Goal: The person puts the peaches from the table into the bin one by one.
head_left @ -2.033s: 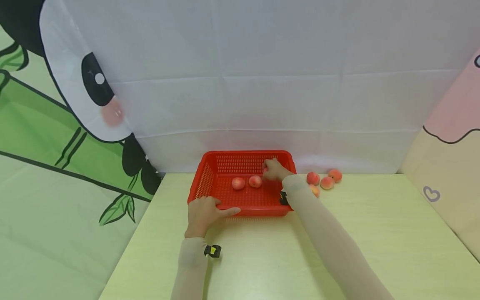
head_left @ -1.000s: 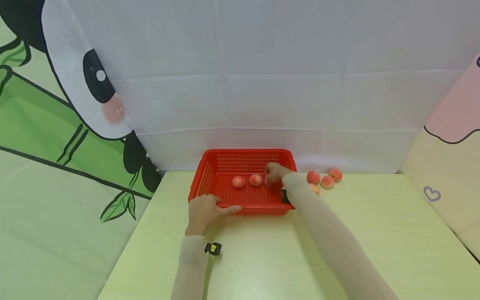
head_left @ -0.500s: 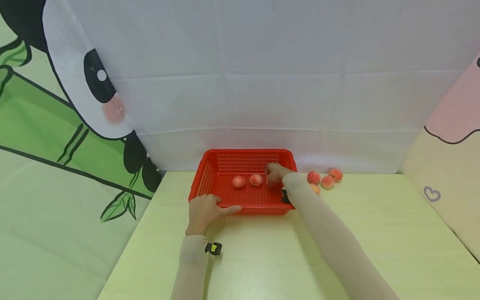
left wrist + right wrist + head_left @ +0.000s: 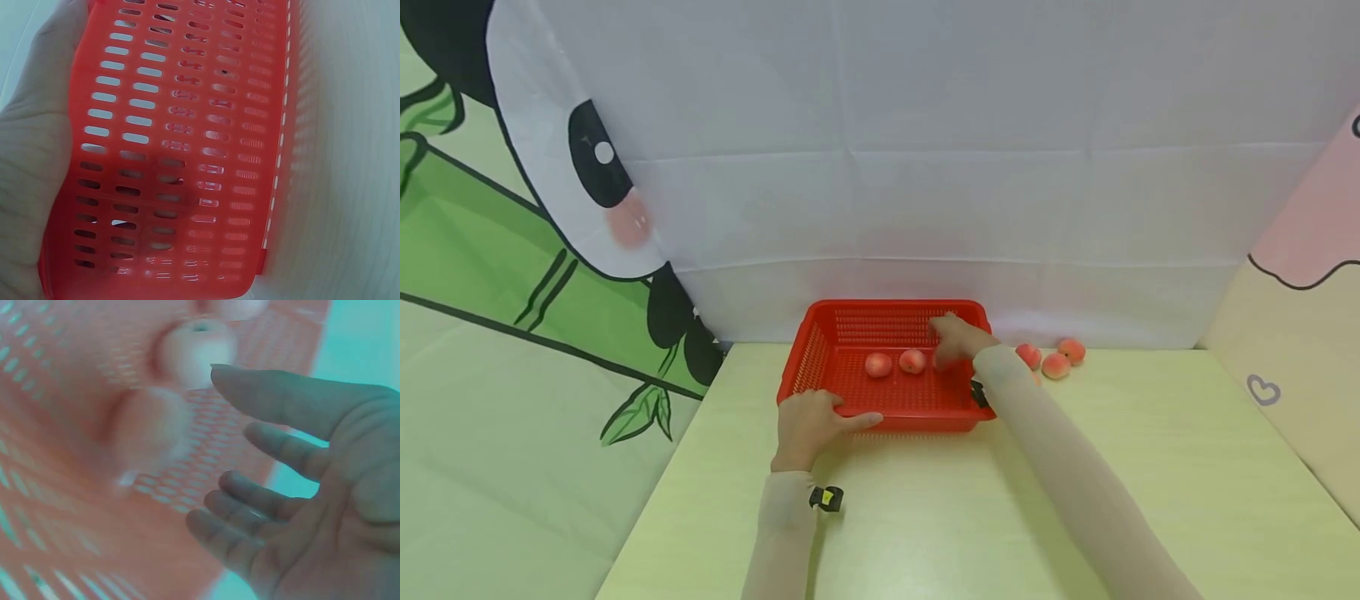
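Note:
My left hand [image 4: 808, 425] holds the front left corner of a red plastic basket [image 4: 887, 415], thumb lying along the front rim. In the left wrist view, its palm [image 4: 34, 156] is against the rim above the slotted wall [image 4: 181, 125]. Over the right part of the basket is my right hand [image 4: 958, 340], fingers spread and holding nothing. Two peaches [image 4: 877, 364] show on the basket floor in the head view; the hand hides a third. The right wrist view shows this nearest peach [image 4: 153, 428], blurred, apart from the fingers, with another peach [image 4: 199, 353] beyond it.
Several more peaches [image 4: 1056, 365] lie on the pale wooden table [image 4: 917, 517] right of the basket, one mostly hidden by the right sleeve [image 4: 1037, 417]. A white cloth backdrop [image 4: 962, 208] hangs close behind the basket. Printed curtains stand at both sides.
My right hand has lowered a peach to the basket floor, let go of it, and now lifts slightly away to the right with fingers opened. My left hand stays on the rim.

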Available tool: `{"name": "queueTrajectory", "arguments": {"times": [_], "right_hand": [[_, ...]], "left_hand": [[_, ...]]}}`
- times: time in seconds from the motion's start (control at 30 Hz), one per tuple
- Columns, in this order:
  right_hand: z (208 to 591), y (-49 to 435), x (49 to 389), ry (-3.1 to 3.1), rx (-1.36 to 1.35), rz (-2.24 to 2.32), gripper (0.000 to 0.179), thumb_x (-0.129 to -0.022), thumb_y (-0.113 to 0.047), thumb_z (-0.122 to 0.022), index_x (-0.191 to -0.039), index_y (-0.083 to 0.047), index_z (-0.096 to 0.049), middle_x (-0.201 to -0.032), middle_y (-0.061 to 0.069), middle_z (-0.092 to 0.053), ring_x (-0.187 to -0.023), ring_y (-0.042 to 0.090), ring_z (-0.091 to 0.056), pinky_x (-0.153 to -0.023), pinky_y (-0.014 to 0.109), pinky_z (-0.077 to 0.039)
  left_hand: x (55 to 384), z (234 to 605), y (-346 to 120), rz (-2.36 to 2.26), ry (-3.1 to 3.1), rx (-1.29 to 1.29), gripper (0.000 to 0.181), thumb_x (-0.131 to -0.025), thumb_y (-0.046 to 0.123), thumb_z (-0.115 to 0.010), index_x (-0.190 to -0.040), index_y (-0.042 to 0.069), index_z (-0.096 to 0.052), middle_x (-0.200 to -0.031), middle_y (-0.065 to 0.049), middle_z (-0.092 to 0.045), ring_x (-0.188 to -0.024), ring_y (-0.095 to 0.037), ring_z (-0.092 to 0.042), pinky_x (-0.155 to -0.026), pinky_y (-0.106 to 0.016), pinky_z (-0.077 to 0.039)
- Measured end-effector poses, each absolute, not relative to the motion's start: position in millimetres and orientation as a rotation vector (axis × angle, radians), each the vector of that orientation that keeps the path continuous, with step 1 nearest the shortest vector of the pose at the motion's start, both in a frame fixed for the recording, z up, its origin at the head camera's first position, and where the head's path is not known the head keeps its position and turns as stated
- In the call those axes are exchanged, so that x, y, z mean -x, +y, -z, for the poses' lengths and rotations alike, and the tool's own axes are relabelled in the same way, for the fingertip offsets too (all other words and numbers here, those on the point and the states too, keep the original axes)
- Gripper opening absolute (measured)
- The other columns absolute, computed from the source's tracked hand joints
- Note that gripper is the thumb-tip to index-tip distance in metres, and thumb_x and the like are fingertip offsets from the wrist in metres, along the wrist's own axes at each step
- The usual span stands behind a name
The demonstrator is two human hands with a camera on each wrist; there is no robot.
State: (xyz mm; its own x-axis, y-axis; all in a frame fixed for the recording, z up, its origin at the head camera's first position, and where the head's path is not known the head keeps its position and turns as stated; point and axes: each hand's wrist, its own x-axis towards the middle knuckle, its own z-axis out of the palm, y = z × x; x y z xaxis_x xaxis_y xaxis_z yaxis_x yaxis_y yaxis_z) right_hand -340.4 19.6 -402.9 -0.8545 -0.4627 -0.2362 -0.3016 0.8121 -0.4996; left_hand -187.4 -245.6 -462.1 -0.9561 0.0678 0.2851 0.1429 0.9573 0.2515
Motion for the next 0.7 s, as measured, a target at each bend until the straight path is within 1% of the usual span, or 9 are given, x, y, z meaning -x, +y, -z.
{"name": "queueTrajectory", "arguments": {"times": [0.07,0.17,0.27,0.37,0.5,0.6,0.7], "right_hand": [[391,24,332,2.685,0.666,0.633,0.060,-0.092,-0.006,-0.078,-0.148,-0.002,-0.055,-0.145,0.017,-0.049,-0.129,0.032,-0.050,-0.103,0.047,-0.052],[370,35,316,2.750,0.797,0.653,0.053,-0.095,-0.011,-0.075,-0.144,0.000,-0.058,-0.145,0.020,-0.051,-0.130,0.035,-0.052,-0.106,0.050,-0.049],[350,54,294,2.830,0.878,0.780,0.045,-0.100,-0.018,-0.072,-0.140,0.000,-0.060,-0.146,0.020,-0.053,-0.134,0.038,-0.052,-0.111,0.054,-0.045],[336,77,275,2.925,0.933,0.961,0.040,-0.104,-0.020,-0.069,-0.136,0.001,-0.060,-0.148,0.020,-0.052,-0.139,0.041,-0.048,-0.114,0.058,-0.041],[337,108,263,3.094,1.022,1.184,0.036,-0.104,-0.009,-0.067,-0.136,0.003,-0.059,-0.151,0.021,-0.050,-0.144,0.042,-0.043,-0.116,0.061,-0.037],[350,127,263,3.225,1.054,1.326,0.040,-0.100,-0.001,-0.066,-0.139,0.006,-0.058,-0.152,0.024,-0.050,-0.144,0.044,-0.043,-0.117,0.062,-0.036],[367,144,264,3.312,0.997,1.414,0.045,-0.096,0.004,-0.067,-0.140,0.007,-0.058,-0.152,0.026,-0.049,-0.143,0.047,-0.042,-0.115,0.064,-0.037]], "left_hand": [[187,462,-245,0.389,-2.832,0.156,0.078,-0.076,0.087,-0.073,-0.052,0.023,-0.036,-0.050,0.010,-0.022,-0.052,-0.009,-0.026,-0.053,-0.032,-0.022],[188,461,-244,0.386,-2.835,0.162,0.077,-0.076,0.088,-0.072,-0.053,0.023,-0.037,-0.050,0.010,-0.023,-0.052,-0.009,-0.028,-0.054,-0.032,-0.023],[189,462,-244,0.382,-2.841,0.169,0.078,-0.077,0.090,-0.069,-0.052,0.022,-0.039,-0.050,0.010,-0.024,-0.052,-0.009,-0.028,-0.054,-0.032,-0.023],[189,461,-243,0.382,-2.841,0.169,0.078,-0.077,0.090,-0.069,-0.052,0.022,-0.039,-0.051,0.009,-0.024,-0.052,-0.010,-0.027,-0.054,-0.032,-0.022],[187,460,-244,0.387,-2.844,0.147,0.078,-0.077,0.089,-0.070,-0.052,0.022,-0.039,-0.051,0.009,-0.023,-0.053,-0.010,-0.028,-0.055,-0.032,-0.023],[186,460,-245,0.392,-2.846,0.136,0.078,-0.076,0.088,-0.071,-0.052,0.022,-0.039,-0.051,0.010,-0.023,-0.053,-0.010,-0.028,-0.055,-0.032,-0.024],[187,461,-244,0.400,-2.848,0.141,0.077,-0.076,0.089,-0.071,-0.052,0.022,-0.039,-0.051,0.010,-0.023,-0.053,-0.009,-0.028,-0.055,-0.032,-0.024]]}}
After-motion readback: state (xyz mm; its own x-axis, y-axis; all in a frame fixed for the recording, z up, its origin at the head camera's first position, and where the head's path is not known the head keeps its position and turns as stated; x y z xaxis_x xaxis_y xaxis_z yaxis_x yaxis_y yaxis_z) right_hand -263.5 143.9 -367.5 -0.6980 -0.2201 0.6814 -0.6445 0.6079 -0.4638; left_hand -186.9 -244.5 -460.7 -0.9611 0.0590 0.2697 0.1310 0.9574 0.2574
